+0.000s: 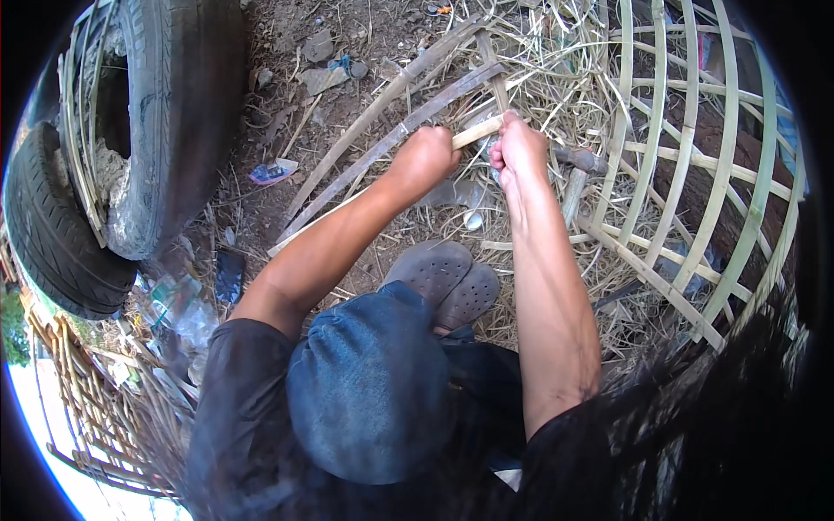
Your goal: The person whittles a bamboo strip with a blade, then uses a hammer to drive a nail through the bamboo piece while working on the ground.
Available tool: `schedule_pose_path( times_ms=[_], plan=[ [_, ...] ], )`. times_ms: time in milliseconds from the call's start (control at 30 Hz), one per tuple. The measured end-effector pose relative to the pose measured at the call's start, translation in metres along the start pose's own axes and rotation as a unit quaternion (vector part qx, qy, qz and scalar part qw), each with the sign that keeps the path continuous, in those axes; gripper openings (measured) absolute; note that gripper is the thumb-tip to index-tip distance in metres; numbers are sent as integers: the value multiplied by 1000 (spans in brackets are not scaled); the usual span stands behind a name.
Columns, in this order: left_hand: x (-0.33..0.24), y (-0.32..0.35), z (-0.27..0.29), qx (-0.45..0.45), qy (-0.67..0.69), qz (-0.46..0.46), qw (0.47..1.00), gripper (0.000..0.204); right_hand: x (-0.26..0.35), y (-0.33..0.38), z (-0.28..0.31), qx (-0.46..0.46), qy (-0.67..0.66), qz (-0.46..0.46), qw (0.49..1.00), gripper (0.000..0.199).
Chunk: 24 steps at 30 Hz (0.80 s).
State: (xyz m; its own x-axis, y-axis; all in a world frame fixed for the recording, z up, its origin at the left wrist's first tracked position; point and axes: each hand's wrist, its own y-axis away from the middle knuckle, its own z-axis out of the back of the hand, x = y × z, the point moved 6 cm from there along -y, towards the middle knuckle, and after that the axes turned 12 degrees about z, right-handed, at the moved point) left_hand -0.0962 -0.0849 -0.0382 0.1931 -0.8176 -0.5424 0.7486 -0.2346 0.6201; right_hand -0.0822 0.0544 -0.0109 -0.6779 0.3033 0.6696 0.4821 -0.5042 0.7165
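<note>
In the head view, the pale strip [478, 132] lies in the upper middle of the frame, held between both hands. The left hand [426, 161] has its fingers clamped round the near end. The fingers of the right hand [524, 148] look clamped on the far end; whether they also grip the short brown strip [498, 87] meeting them is hidden. Two long brown strips [445, 98] slant down from there toward the centre left. Just right of the right hand is a metal tool head [584, 161], partly covered. A woven lattice [726, 163] fills the upper right, beside scattered shavings [556, 52]; tyres [187, 122] stand upper left.

The step in hand seems to be working or fitting the pale strip where the pieces meet. The next move likely calls for a steady left grip and careful right-hand control at the joint.
</note>
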Motion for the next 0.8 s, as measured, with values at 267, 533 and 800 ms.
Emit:
schedule_pose_path(
  times_ms=[267,533,800],
  plan=[
    [2,1,2,1,14,-2,1000,41,-6,20,12,116,34,-17,992,47],
    [-4,5,1,-9,-3,-62,998,56,0,11,10,70,105,52,991,52],
    [3,6,0,-32,14,-64,997,27,8,-5,8,61,236,99,965,58]
  ],
)
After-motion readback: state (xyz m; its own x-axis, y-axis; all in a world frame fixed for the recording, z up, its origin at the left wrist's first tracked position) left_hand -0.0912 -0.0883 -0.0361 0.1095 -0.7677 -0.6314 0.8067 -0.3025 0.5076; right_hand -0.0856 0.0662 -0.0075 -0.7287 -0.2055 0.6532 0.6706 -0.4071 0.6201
